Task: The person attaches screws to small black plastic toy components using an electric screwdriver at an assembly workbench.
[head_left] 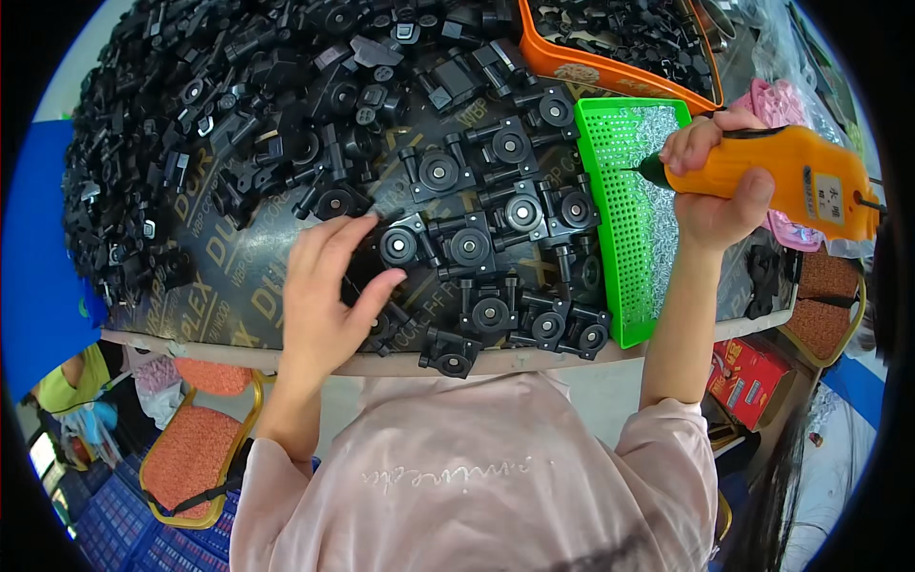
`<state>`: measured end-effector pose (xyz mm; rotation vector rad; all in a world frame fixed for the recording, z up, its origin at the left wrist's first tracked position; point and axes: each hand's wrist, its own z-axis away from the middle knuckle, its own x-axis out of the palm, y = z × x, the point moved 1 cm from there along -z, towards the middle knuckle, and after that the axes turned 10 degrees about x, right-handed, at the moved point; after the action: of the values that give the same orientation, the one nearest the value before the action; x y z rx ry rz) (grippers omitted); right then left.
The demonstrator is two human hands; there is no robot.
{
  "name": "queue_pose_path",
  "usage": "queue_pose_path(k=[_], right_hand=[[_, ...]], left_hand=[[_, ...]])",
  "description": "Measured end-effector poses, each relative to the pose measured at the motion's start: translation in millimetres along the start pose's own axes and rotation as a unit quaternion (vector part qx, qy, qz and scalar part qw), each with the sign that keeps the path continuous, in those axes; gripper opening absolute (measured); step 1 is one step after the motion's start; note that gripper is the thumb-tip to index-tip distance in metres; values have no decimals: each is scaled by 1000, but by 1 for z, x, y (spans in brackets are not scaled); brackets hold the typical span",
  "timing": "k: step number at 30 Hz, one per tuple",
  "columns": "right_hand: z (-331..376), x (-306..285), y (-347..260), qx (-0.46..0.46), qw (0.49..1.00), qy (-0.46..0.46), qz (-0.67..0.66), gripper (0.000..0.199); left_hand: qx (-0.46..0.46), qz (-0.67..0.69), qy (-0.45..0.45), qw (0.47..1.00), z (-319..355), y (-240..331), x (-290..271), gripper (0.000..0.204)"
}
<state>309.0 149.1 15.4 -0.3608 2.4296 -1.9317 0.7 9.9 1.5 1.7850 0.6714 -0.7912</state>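
My right hand [717, 186] is wrapped around an orange electric screwdriver [777, 176]. Its thin bit points left, over a green perforated tray [626, 329] that holds many small silvery screws [658, 205]. My left hand [329, 296] rests at the near side of the table with thumb and fingers apart. Just right of its fingertips lies a black plastic part with a round wheel [398, 246]; whether the fingers touch it, I cannot tell. Several similar wheeled parts [469, 247] lie in rows between that hand and the tray.
A large heap of loose black parts [257, 76] covers the far left of the dark table. Behind the green tray stands an orange bin [548, 65] of small black pieces. Pink and clear plastic bags [777, 105] lie at the far right. Chairs [195, 448] and a red box [748, 381] are below.
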Motion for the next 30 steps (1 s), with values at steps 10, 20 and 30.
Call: queue_pose_path(k=[10, 20, 30], right_hand=[[1, -5, 7, -4, 1000, -8, -14, 57], [36, 31, -60, -121, 967, -206, -91, 76], [63, 131, -35, -61, 938, -291, -178, 54]], left_hand=[[-30, 5, 12, 999, 38, -7, -30, 49], [8, 6, -17, 1000, 59, 7, 12, 54], [25, 24, 26, 999, 56, 4, 24, 47]])
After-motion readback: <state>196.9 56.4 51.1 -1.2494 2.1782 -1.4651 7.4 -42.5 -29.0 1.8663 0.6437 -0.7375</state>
